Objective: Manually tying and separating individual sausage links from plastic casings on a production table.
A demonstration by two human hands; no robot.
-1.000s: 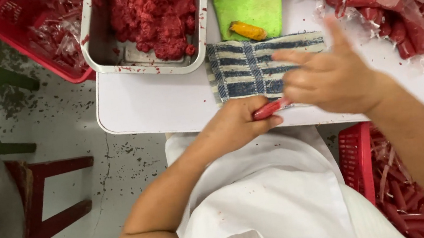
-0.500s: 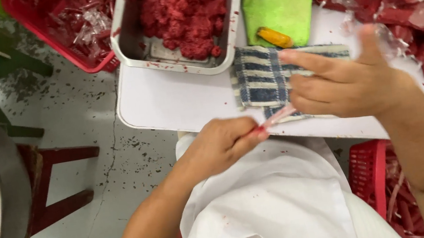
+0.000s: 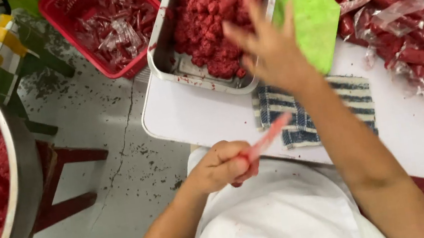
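Head view: left hand [image 3: 223,166] is fisted low at the table edge, gripping one end of a thin pink casing strip [image 3: 268,139] — the strip sticks out up-right over the striped blue-and-white cloth [image 3: 355,100]. Right hand [image 3: 267,49] is off the strip now, fingers spread and empty, motion-blurred, up over the near corner of the metal tray [image 3: 167,64] of red minced meat [image 3: 211,21]. Half a second ago that hand sat right at the strip above the cloth; a second ago both hands were together on it — so the casing looks emptied or finished, and the right hand is going toward the mince tray, likely dropping or fetching filling. Can't tell which. Camera has also tilted since then. Around it: green cloth [image 3: 314,14] beside the tray, pile of wrapped red sausages [image 3: 409,11] to the right on the white table [image 3: 207,122], red basket [image 3: 97,24] of discarded wrappers on the floor, big steel bowl [image 3: 20,181] of mince at the left edge.
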